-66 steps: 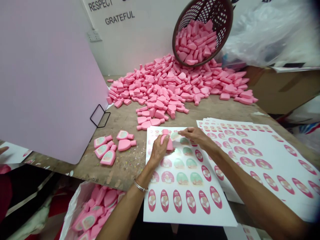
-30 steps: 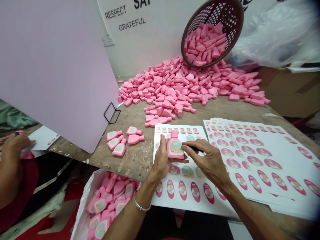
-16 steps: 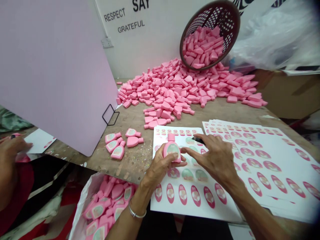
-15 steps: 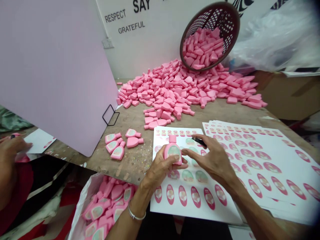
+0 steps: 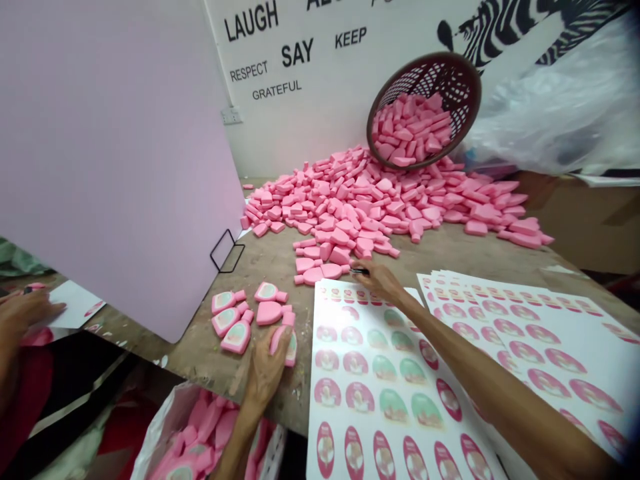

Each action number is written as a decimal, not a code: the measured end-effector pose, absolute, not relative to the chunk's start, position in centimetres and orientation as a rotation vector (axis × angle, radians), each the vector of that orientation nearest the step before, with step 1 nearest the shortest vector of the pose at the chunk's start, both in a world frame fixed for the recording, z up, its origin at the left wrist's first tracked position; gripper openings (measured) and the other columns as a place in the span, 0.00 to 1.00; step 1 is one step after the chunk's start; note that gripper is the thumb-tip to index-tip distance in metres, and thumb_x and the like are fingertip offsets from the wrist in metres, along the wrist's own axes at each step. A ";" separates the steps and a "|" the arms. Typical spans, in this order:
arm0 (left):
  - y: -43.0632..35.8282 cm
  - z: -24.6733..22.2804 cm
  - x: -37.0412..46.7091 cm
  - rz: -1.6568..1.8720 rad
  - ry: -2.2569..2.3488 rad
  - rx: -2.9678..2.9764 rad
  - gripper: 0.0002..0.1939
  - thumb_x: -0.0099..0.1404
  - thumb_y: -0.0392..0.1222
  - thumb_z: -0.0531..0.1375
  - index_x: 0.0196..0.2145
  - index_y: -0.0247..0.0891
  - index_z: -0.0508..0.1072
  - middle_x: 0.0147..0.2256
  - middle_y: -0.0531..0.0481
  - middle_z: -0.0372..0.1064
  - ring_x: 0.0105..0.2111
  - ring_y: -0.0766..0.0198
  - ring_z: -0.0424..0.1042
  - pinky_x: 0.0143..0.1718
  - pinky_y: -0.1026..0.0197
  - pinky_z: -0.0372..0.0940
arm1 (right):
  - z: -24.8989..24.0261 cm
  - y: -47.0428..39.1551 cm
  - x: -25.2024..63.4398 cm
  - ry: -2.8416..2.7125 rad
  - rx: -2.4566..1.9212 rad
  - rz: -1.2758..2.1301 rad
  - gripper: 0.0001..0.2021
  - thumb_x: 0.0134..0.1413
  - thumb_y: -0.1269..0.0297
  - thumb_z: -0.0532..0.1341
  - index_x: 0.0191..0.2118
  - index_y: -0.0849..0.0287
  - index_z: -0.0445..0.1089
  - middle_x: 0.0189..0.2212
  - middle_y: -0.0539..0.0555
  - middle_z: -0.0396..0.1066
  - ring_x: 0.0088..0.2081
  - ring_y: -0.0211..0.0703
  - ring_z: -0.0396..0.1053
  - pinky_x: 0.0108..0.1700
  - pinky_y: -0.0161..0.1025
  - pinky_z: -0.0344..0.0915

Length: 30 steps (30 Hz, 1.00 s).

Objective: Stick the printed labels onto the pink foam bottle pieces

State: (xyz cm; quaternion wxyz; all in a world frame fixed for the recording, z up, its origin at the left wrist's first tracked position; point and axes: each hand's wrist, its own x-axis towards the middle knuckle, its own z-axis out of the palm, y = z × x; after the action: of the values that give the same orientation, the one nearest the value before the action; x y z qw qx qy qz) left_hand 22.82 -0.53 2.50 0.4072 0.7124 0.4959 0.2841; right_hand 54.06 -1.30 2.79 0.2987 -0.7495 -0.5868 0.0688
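Note:
My left hand (image 5: 269,365) has its fingers closed on a labelled pink bottle (image 5: 290,343), low over the table beside a small group of pink bottles (image 5: 235,338), most with pale green labels. At the top edge of the sticker sheet (image 5: 345,380), my right hand (image 5: 377,280) pinches a small dark tool (image 5: 359,271). The tool's tip is close to the nearest bottles of the large pink pile (image 5: 332,270). Pink and green oval stickers cover the sheet.
A brown basket (image 5: 473,100) of pink bottles lies tipped on the pile. More sticker sheets (image 5: 550,320) lie right. A pink board (image 5: 125,167) and wire stand (image 5: 227,253) are left. Below sits a white bag (image 5: 150,437) of bottles. Another person's hand (image 5: 25,313) is far left.
My left hand has carried the labelled bottle left and down to the small group. My right hand has moved up and left towards the pile with the dark tool. The view has tilted upward.

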 end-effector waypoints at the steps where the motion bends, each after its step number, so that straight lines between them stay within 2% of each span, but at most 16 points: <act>1: 0.1 2.2 22.5 0.696 1.302 1.894 0.22 0.66 0.56 0.49 0.31 0.37 0.73 0.29 0.46 0.71 0.34 0.55 0.70 0.38 0.54 0.64 | 2.7 0.1 54.4 -1.604 -1.998 0.188 0.10 0.52 0.66 0.59 0.39 0.57 0.74 0.34 0.54 0.77 0.34 0.45 0.72 0.34 0.36 0.63; 3: 0.9 2.0 22.2 0.700 1.409 2.057 0.22 0.68 0.53 0.46 0.32 0.37 0.73 0.32 0.44 0.71 0.37 0.52 0.70 0.41 0.51 0.64 | 2.7 2.2 54.7 -1.670 -2.027 0.191 0.08 0.48 0.70 0.60 0.34 0.59 0.75 0.31 0.55 0.77 0.32 0.46 0.72 0.32 0.36 0.61; 5: 1.1 2.4 22.3 0.851 1.489 2.205 0.21 0.68 0.52 0.46 0.35 0.37 0.73 0.37 0.41 0.69 0.42 0.50 0.68 0.44 0.48 0.63 | 2.7 3.2 54.8 -1.704 -2.056 0.185 0.07 0.46 0.72 0.61 0.32 0.60 0.75 0.29 0.57 0.76 0.31 0.47 0.71 0.31 0.36 0.60; 10: 1.2 5.3 24.4 1.208 1.232 2.219 0.16 0.66 0.49 0.53 0.43 0.36 0.72 0.47 0.40 0.65 0.51 0.53 0.65 0.51 0.51 0.61 | 5.5 -0.6 55.5 -1.745 -2.039 0.162 0.12 0.52 0.65 0.61 0.43 0.59 0.74 0.38 0.57 0.76 0.39 0.47 0.71 0.39 0.37 0.61; 13: 0.6 7.2 26.7 0.927 1.021 2.004 0.20 0.61 0.50 0.60 0.48 0.37 0.70 0.52 0.41 0.64 0.53 0.53 0.64 0.50 0.54 0.64 | 8.6 -5.7 54.0 -1.961 -1.821 0.215 0.14 0.54 0.61 0.62 0.46 0.56 0.73 0.41 0.55 0.75 0.42 0.45 0.69 0.43 0.37 0.61; 16: -1.5 8.0 28.7 0.281 0.658 1.683 0.21 0.59 0.52 0.61 0.46 0.36 0.72 0.44 0.43 0.71 0.42 0.56 0.72 0.40 0.58 0.67 | 10.8 -10.9 51.3 -2.167 -1.616 0.337 0.11 0.57 0.61 0.60 0.45 0.54 0.73 0.37 0.53 0.74 0.39 0.43 0.68 0.43 0.38 0.60; 18: -3.4 7.6 29.7 0.041 0.476 1.459 0.19 0.59 0.52 0.61 0.41 0.34 0.72 0.35 0.44 0.73 0.33 0.59 0.74 0.35 0.59 0.68 | 10.9 -13.5 50.5 -2.125 -1.604 0.431 0.13 0.57 0.60 0.60 0.48 0.53 0.72 0.39 0.54 0.74 0.41 0.43 0.68 0.44 0.39 0.61; 20: -5.0 6.8 30.5 0.045 0.452 1.299 0.19 0.59 0.53 0.61 0.39 0.33 0.71 0.32 0.45 0.73 0.29 0.61 0.74 0.31 0.61 0.68 | 9.6 -15.2 51.1 -1.940 -1.667 0.506 0.18 0.58 0.57 0.59 0.53 0.52 0.67 0.46 0.54 0.72 0.45 0.44 0.68 0.45 0.39 0.62; 22: -5.8 6.0 31.4 0.162 0.532 1.248 0.20 0.59 0.55 0.61 0.38 0.33 0.69 0.31 0.45 0.73 0.27 0.62 0.74 0.29 0.63 0.67 | 7.4 -15.8 52.7 -1.664 -1.832 0.463 0.18 0.61 0.54 0.55 0.54 0.53 0.65 0.47 0.54 0.72 0.44 0.42 0.69 0.43 0.37 0.63; 24: -5.8 5.5 32.7 0.285 0.634 1.278 0.22 0.59 0.57 0.61 0.38 0.33 0.69 0.31 0.45 0.72 0.25 0.63 0.74 0.26 0.64 0.67 | 4.7 -15.9 54.2 -1.421 -2.066 0.253 0.16 0.63 0.54 0.49 0.46 0.55 0.69 0.38 0.53 0.75 0.37 0.42 0.70 0.38 0.37 0.63; 26: -5.4 5.2 34.3 0.369 0.687 1.312 0.22 0.58 0.57 0.61 0.37 0.33 0.68 0.30 0.46 0.71 0.24 0.63 0.74 0.24 0.64 0.67 | 2.4 -15.6 55.0 -1.328 -2.212 0.063 0.14 0.62 0.56 0.51 0.39 0.57 0.69 0.31 0.53 0.74 0.33 0.43 0.69 0.36 0.39 0.61; 30: -4.6 4.8 37.8 0.414 0.676 1.312 0.22 0.57 0.56 0.63 0.35 0.33 0.67 0.29 0.46 0.70 0.27 0.60 0.75 0.25 0.64 0.69 | 0.3 -15.1 54.6 -1.343 -2.271 -0.128 0.09 0.59 0.60 0.53 0.35 0.57 0.69 0.32 0.55 0.74 0.36 0.48 0.67 0.41 0.44 0.55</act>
State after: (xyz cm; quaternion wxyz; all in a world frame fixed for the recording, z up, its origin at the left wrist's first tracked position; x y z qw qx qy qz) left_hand 37.75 -4.60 4.75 0.7204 0.5937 0.3057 0.1874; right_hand 54.59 -15.12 0.34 0.2475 -0.8330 -0.4926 -0.0470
